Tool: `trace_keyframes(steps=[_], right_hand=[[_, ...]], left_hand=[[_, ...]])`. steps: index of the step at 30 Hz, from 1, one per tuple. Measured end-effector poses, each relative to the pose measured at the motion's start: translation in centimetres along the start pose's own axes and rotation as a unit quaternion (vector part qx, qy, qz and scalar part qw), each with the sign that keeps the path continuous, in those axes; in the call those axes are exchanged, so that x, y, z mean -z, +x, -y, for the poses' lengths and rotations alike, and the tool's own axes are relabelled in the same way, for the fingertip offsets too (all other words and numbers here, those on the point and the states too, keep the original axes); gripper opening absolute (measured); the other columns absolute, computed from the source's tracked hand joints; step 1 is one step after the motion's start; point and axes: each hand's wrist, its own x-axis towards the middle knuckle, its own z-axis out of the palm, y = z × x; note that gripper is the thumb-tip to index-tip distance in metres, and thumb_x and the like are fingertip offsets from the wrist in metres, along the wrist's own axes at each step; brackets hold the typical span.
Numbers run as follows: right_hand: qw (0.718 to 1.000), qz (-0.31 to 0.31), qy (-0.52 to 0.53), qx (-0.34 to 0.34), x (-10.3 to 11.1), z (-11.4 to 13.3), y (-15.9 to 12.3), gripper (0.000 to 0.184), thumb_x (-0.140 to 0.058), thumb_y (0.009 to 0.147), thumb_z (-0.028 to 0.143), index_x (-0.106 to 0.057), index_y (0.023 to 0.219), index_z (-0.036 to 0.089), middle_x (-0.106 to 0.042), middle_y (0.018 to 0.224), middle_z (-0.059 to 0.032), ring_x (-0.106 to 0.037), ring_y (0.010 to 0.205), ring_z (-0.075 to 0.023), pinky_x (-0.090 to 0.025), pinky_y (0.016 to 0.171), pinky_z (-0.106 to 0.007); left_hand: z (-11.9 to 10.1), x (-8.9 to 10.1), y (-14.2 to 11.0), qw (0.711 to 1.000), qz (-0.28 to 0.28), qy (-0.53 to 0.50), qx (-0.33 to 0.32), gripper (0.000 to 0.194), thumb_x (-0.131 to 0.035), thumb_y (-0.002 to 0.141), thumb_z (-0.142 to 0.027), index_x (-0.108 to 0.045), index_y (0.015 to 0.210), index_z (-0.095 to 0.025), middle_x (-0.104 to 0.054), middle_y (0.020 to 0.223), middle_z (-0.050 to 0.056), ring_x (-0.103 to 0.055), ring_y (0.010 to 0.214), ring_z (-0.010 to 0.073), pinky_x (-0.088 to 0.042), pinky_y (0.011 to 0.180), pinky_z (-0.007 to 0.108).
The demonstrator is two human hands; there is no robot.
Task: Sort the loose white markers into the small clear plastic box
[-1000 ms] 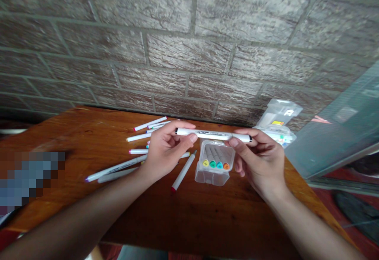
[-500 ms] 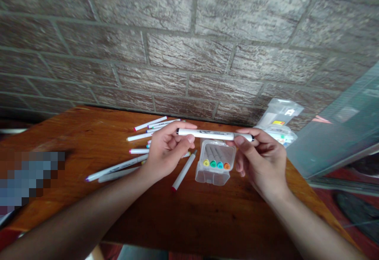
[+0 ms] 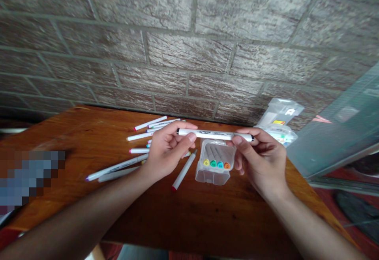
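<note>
A white marker (image 3: 214,134) with black ends lies level in the air, held between both hands. My left hand (image 3: 168,147) pinches its left end between thumb and fingers. On the other end, my right hand (image 3: 262,155) has its thumb in front and fingers behind. Below the marker a clear plastic case (image 3: 212,176) sits on the table, with several markers in it, their ends yellow, green, blue and orange. Between my left hand and the case rests a loose marker with a red end (image 3: 183,173). More loose markers (image 3: 118,167) are scattered left of and behind my left hand.
The wooden table (image 3: 207,220) stands against a stone-block wall (image 3: 189,47). At its back right corner is another clear container (image 3: 280,114) with a yellow label. A glass panel (image 3: 331,130) is at the right. Something blurred into pixels (image 3: 26,185) appears at the left edge.
My right thumb has shifted slightly left along the marker. Otherwise the hands, marker and case look the same.
</note>
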Motion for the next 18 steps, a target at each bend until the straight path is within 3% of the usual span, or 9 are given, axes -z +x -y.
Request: trace_keyframes(steps=[6, 12, 18], right_hand=[[1.000, -0.007, -0.007, -0.008, -0.08, 0.14, -0.03, 0.021, -0.092, 0.086, 0.032, -0.078, 0.098, 0.021, -0.081, 0.073, -0.0005, -0.059, 0.033, -0.0106, -0.044, 0.027, -0.018], [0.999, -0.002, -0.036, 0.011, -0.02, 0.00, -0.17, 0.022, -0.093, 0.085, 0.030, -0.077, 0.097, 0.021, -0.065, 0.045, 0.0055, -0.052, 0.028, -0.0099, -0.040, 0.029, -0.016], [1.000, 0.002, -0.028, 0.004, -0.09, 0.37, -0.20, 0.023, -0.091, 0.087, 0.035, -0.077, 0.099, 0.021, -0.081, 0.069, -0.0023, -0.057, 0.031, -0.0105, -0.043, 0.028, -0.019]], left_hand=[[0.14, 0.01, 0.09, 1.000, 0.007, -0.009, -0.003, 0.026, -0.079, 0.097, -0.040, -0.074, 0.111, -0.019, -0.070, 0.068, -0.001, -0.052, 0.045, 0.0077, -0.041, 0.044, 0.020], [-0.14, -0.01, 0.16, 0.999, -0.014, 0.025, -0.021, 0.021, -0.083, 0.094, -0.035, -0.076, 0.105, -0.019, -0.068, 0.067, -0.002, -0.053, 0.046, 0.0069, -0.042, 0.045, 0.019], [-0.03, -0.05, 0.11, 1.000, -0.006, 0.004, -0.007, 0.021, -0.081, 0.096, -0.036, -0.075, 0.106, -0.019, -0.068, 0.066, -0.002, -0.051, 0.045, 0.0066, -0.043, 0.044, 0.019]])
